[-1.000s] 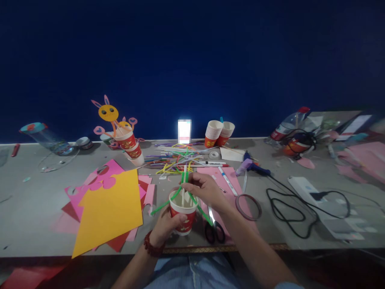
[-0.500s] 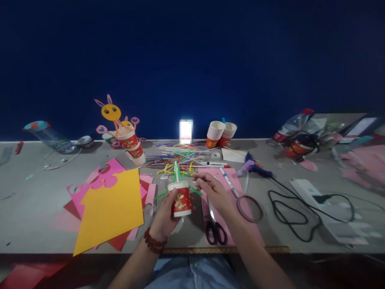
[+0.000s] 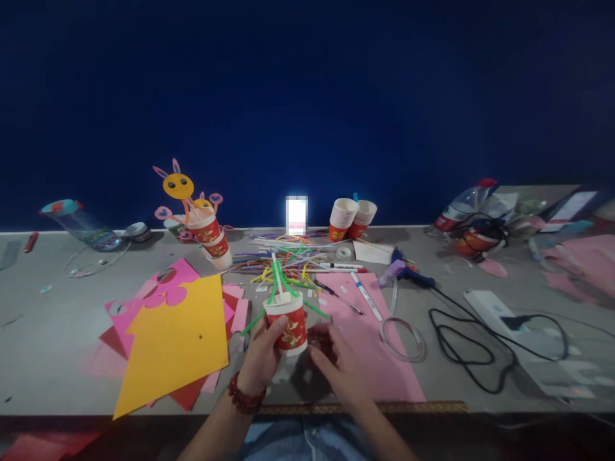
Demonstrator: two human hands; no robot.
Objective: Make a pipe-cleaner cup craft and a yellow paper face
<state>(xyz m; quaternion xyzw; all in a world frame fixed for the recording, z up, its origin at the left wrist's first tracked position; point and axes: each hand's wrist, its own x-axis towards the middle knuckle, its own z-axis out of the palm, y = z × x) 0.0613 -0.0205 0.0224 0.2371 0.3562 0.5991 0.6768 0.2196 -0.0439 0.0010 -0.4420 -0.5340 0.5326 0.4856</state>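
Observation:
My left hand (image 3: 263, 352) is wrapped round a red and white paper cup (image 3: 292, 330) with a gold pattern, its thumb across the front. The cup is upright, slightly tilted. Out of its top rise a white straw (image 3: 278, 276) and bent green pipe cleaners (image 3: 284, 279), and green ends stick out at both sides. Close to the cup's lower right is my right hand (image 3: 336, 358), fingers curved and apart, with nothing seen in it. Whether its fingertips touch the cup I cannot tell.
Yellow card (image 3: 180, 339) lies on pink and red sheets at left. Loose pipe cleaners (image 3: 288, 253) are heaped behind the cup. Pink paper (image 3: 379, 358), a pen (image 3: 348, 303), a marker (image 3: 366, 296), a tape roll (image 3: 402, 339), a glue gun (image 3: 416, 275) and its cord are at right. Stacked cups (image 3: 342, 221) stand behind.
My right hand has come down and back from beside the green pipe cleaners to the cup's lower right. It now covers the scissors' place, and a pen has come into sight.

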